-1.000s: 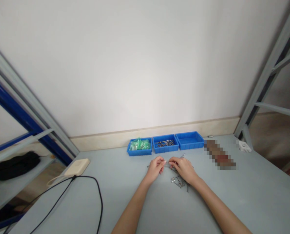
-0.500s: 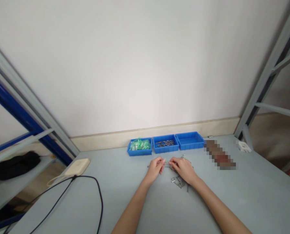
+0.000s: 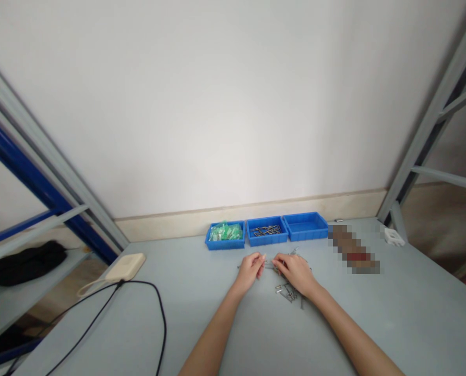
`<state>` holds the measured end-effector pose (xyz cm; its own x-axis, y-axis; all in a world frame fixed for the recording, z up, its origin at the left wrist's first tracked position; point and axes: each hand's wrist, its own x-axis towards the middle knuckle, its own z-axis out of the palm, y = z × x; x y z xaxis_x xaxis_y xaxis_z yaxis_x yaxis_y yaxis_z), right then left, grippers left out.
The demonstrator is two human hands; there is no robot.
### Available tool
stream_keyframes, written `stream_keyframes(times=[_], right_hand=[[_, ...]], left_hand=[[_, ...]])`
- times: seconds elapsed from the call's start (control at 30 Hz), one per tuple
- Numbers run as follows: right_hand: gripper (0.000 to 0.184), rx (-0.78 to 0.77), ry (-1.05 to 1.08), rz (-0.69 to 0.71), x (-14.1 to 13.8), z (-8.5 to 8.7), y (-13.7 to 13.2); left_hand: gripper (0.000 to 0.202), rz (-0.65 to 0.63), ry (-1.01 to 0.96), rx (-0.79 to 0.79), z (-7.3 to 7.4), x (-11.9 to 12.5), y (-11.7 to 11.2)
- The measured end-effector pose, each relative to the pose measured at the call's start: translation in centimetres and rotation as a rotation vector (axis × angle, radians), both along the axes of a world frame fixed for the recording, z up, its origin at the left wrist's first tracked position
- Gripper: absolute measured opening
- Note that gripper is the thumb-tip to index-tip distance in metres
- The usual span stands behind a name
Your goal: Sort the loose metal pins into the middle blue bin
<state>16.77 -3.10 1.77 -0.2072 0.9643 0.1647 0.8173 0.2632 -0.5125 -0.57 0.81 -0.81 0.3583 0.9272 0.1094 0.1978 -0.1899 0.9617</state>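
My left hand (image 3: 251, 269) and my right hand (image 3: 294, 271) meet over the grey table (image 3: 373, 324), fingers pinched together on a small metal piece (image 3: 270, 265) held between them. Several loose metal pieces (image 3: 289, 292) lie on the table just under and beside my right hand. Behind the hands stand three blue trays in a row: the left tray (image 3: 225, 235) holds green parts, the middle tray (image 3: 267, 231) holds metal pieces, and the right tray (image 3: 305, 226) looks empty.
A beige device (image 3: 125, 266) with a black cable (image 3: 154, 313) lies at the table's left. A blurred patch (image 3: 352, 249) and a small white object (image 3: 393, 236) sit at the right. Metal shelving posts (image 3: 432, 120) flank both sides. A white wall rises behind.
Both hands stay pinched together at the same spot; the view has shifted only slightly.
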Motion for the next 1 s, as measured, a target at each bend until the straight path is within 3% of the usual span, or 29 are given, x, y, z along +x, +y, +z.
stream_keyframes(times=[0.23, 0.5, 0.77, 1.0], right_hand=[[0.029, 0.008, 0.033, 0.009, 0.2, -0.7, 0.3], [0.033, 0.035, 0.023, 0.048, 0.0, 0.2, -0.1], [0.026, 0.01, 0.03, 0.032, 0.2, -0.4, 0.2], [0.032, 0.024, -0.001, 0.034, 0.0, 0.2, -0.2]], left_hand=[[0.043, 0.002, -0.048, -0.046, -0.6, 0.1, 0.3], [0.05, 0.007, 0.025, 0.019, 0.6, 0.0, -0.3], [0.046, 0.002, -0.033, -0.049, -0.7, 0.1, 0.4], [0.049, 0.005, 0.001, -0.016, -0.1, 0.0, 0.1]])
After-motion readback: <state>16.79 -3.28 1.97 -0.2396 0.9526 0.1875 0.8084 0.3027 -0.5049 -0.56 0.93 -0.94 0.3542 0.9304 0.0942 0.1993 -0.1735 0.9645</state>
